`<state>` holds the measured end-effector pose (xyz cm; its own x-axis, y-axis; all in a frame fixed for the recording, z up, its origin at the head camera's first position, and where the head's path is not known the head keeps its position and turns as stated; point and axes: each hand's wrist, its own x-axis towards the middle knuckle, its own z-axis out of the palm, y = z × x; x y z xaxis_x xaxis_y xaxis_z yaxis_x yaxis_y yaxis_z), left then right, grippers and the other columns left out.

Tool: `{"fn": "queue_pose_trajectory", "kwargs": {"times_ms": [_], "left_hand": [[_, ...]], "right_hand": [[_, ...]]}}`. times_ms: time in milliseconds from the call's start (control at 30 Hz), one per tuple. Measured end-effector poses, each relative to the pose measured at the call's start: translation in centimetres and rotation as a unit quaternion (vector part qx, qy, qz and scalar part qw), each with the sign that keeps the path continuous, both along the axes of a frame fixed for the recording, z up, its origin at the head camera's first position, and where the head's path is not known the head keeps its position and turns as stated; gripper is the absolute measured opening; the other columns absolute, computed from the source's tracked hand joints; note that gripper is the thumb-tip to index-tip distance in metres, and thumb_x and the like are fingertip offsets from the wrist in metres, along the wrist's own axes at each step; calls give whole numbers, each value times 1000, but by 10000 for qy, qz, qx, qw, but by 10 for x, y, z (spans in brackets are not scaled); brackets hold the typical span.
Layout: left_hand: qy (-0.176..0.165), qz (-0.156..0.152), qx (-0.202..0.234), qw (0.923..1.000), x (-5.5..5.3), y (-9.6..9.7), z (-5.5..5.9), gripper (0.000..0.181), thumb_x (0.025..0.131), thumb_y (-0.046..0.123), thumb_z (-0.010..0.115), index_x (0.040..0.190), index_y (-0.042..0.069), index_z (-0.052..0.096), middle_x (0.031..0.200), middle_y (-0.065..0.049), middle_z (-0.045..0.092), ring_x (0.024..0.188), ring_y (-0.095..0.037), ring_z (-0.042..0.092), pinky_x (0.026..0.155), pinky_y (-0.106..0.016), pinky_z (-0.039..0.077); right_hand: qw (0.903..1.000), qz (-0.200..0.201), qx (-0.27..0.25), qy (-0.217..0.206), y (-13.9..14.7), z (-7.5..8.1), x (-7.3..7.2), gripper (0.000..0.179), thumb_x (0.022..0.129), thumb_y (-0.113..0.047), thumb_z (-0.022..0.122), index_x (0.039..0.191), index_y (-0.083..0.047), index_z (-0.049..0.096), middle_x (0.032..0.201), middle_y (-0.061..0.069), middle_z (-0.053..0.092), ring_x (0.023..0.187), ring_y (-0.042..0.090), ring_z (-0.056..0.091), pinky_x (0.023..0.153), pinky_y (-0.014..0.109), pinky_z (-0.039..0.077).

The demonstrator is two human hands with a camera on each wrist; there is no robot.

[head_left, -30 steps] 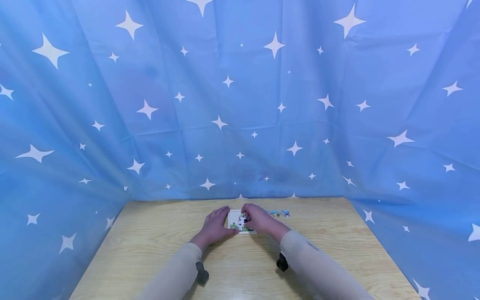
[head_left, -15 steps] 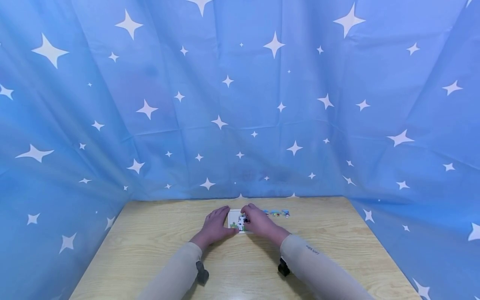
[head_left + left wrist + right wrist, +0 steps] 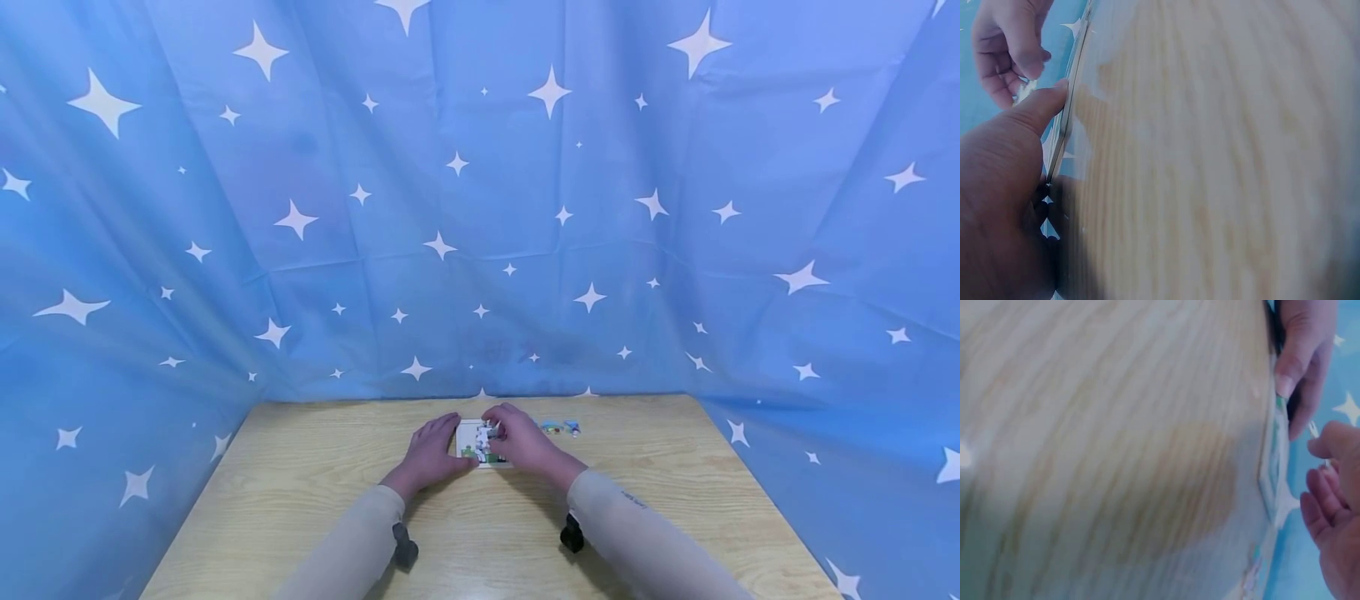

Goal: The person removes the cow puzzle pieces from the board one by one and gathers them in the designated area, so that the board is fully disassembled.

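A small white-framed jigsaw puzzle point(image 3: 467, 432) lies at the table's far middle, with a black-and-white and green picture partly laid in it. My left hand point(image 3: 431, 452) rests along its left side, fingers near the far corner and thumb on the near edge. Over the puzzle's right part, my right hand point(image 3: 522, 438) pinches a pale puzzle piece point(image 3: 1024, 91) between thumb and fingers. In the left wrist view that piece is held above the board. The right hand covers much of the puzzle's right side in the head view.
Several colourful loose puzzle pieces point(image 3: 553, 428) lie to the right of the puzzle. The wooden table point(image 3: 315, 492) ends just beyond it at a blue curtain point(image 3: 480, 200) with white stars. Black wrist cameras hang below both sleeves.
The right hand has risen slightly off the board and turned a little, with the piece in its fingers. My left hand stays in place on the puzzle.
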<state>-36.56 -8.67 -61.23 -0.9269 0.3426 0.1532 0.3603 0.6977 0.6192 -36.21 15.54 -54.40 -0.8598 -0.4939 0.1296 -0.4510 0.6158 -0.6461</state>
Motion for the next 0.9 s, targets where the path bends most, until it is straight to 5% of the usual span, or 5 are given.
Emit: {"fn": "queue_pose_trajectory", "kwargs": {"times_ms": [200, 500, 900], "left_hand": [[-22, 45, 11, 10000, 2, 1, 3, 99, 90, 54, 84, 167, 4, 47, 173, -16, 43, 160, -45, 34, 130, -68, 23], [-50, 40, -153, 9999, 15, 3, 22, 96, 94, 52, 83, 165, 0, 46, 171, -19, 44, 158, -46, 37, 128, -69, 26], [61, 3, -154, 9999, 14, 3, 20, 96, 94, 54, 82, 165, -1, 47, 171, -19, 45, 157, -47, 38, 127, -68, 28]], "right_hand": [[9999, 66, -96, 47, 2, 7, -1, 44, 100, -3, 79, 142, -6, 68, 119, 2, 64, 93, 12, 63, 75, 30, 60], [9996, 203, -183, 1, 7, 18, 7, 44, 101, -3, 78, 143, -7, 68, 123, 4, 66, 94, 14, 63, 73, 31, 59], [9998, 201, -18, -62, 24, 24, 8, 44, 102, -3, 76, 144, -5, 68, 129, 7, 68, 92, 15, 64, 73, 32, 59]]}}
